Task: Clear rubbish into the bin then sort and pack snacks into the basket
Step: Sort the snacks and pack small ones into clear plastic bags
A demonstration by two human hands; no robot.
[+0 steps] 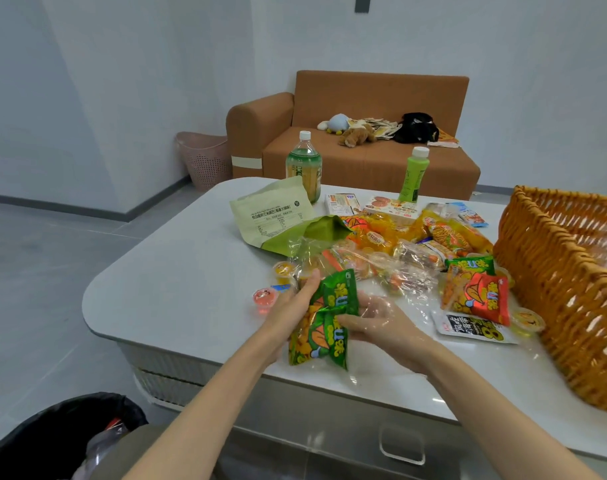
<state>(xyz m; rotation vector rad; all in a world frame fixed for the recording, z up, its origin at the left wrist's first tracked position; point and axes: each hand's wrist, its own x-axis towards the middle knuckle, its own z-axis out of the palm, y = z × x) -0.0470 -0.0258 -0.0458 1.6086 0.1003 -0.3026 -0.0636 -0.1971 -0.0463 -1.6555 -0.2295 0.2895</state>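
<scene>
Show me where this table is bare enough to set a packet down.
Bare: the left of the table, from its rounded corner up to the jelly cups and the pale green bag. Crowded: the middle, packed with snacks from the bottles to the basket; clear wrap litters the near edge.
</scene>
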